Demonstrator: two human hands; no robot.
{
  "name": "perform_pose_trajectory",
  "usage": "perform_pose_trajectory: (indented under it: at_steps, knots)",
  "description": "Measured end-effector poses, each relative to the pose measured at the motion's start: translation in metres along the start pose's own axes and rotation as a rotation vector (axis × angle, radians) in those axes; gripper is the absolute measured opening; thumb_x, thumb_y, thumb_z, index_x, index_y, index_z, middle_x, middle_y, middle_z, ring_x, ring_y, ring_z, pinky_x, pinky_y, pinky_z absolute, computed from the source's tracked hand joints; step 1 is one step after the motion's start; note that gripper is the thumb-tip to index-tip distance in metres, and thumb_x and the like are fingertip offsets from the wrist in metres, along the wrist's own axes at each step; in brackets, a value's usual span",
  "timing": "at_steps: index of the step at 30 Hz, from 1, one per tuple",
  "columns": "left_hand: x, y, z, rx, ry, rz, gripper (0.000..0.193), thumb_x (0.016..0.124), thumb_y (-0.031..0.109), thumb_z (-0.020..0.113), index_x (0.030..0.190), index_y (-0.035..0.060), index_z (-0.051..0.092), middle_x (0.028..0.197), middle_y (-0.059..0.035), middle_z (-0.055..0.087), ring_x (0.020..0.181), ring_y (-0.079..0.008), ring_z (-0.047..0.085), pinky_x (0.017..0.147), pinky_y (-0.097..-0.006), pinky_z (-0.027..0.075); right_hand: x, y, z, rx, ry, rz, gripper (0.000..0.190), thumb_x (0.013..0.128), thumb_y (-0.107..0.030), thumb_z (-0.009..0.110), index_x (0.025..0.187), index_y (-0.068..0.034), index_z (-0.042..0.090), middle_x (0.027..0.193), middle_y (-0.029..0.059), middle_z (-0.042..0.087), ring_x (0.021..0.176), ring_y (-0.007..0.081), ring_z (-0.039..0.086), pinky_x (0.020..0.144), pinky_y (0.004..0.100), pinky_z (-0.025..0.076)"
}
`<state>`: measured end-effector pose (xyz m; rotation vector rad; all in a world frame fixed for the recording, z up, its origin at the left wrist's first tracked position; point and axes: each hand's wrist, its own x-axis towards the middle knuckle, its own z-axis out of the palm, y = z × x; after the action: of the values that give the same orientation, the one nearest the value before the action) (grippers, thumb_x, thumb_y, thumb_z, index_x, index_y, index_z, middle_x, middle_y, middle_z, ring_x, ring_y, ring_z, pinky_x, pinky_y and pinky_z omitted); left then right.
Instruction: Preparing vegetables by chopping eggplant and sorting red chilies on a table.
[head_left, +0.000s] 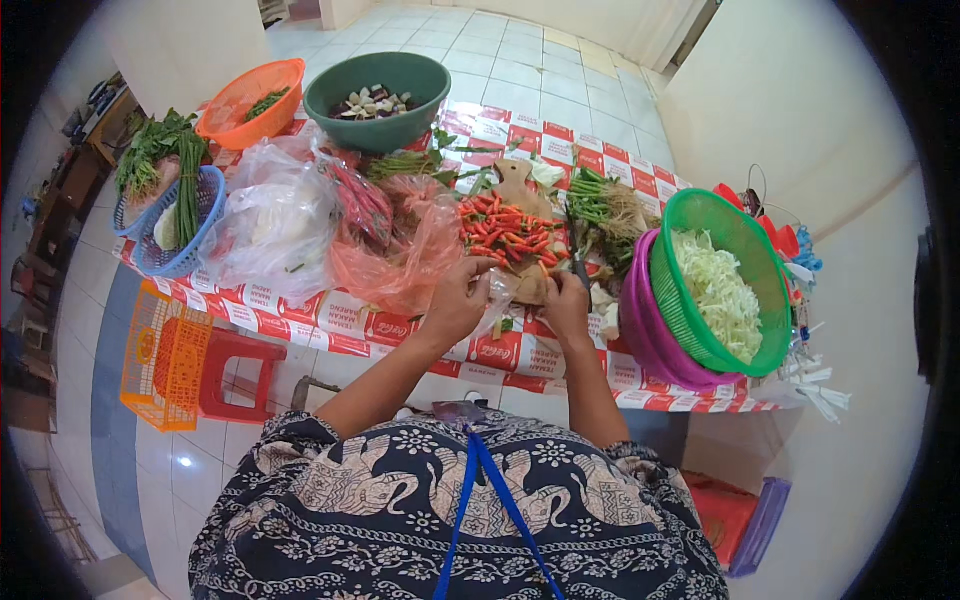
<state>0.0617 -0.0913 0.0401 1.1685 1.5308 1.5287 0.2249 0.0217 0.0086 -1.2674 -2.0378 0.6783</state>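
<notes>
My left hand (459, 298) is just left of a pile of small red chilies (510, 229), its thumb and forefinger apart and nothing visible between them. Close by the pile's near right side, my right hand (568, 301) pinches a small orange-red chili (544, 268) at its fingertips. The pile covers much of a wooden cutting board (514, 180), whose handle points away from me. A knife (582, 274) with a dark handle lies beside my right hand. Between my hands is a piece of clear plastic (501, 288).
Plastic bags (274, 217) of produce, a blue basket (217, 225) and an orange colander (292, 97) stand left. Farther back is a green basin (322, 101) of cut eggplant. Right are rooted greens (600, 199), a purple basket (637, 322) and a green colander (664, 277) of shredded cabbage.
</notes>
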Motion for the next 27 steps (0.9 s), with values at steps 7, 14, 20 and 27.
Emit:
perform_pose_trajectory:
  at_steps: [7,14,20,27]
  knots:
    - [0.004,0.024,0.026,-0.365,-0.056,-0.127,0.026,0.087,0.017,0.057,0.105,-0.0013,0.056,0.089,-0.0056,0.06,0.077,-0.0098,0.056,0.067,-0.0226,0.048,-0.018,-0.05,-0.032,0.189,-0.21,-0.288,0.011,0.087,-0.007,0.053,0.093,0.002,0.057,0.07,0.0018,0.054,0.057,0.0088,0.047,0.051,0.025,0.039]
    - [0.003,-0.001,0.026,-0.879,-0.074,-0.474,0.021,0.085,0.017,0.06,0.097,0.0005,0.056,0.08,-0.0042,0.059,0.066,-0.0086,0.056,0.058,-0.0196,0.047,-0.026,-0.055,-0.045,0.684,-0.55,0.025,0.014,0.088,-0.012,0.054,0.089,0.001,0.055,0.07,0.0039,0.055,0.062,0.0088,0.047,0.056,0.0247,0.04]
    - [-0.004,0.011,0.017,-0.591,0.037,-0.319,0.015,0.084,0.011,0.059,0.093,-0.0002,0.057,0.078,-0.0051,0.059,0.068,-0.0102,0.057,0.058,-0.0212,0.048,-0.009,-0.038,-0.043,0.569,-0.427,0.009,0.013,0.085,-0.011,0.056,0.09,0.001,0.057,0.073,0.0067,0.056,0.066,0.0142,0.053,0.061,0.0263,0.043]
    - [-0.017,0.003,0.014,0.306,0.159,0.039,0.018,0.079,0.007,0.061,0.095,-0.002,0.058,0.09,-0.0114,0.06,0.072,-0.021,0.061,0.068,-0.0304,0.052,0.024,0.007,-0.029,-0.266,0.007,-0.313,0.016,0.072,-0.001,0.055,0.088,0.0,0.059,0.089,0.0162,0.058,0.083,0.033,0.054,0.071,0.04,0.043]
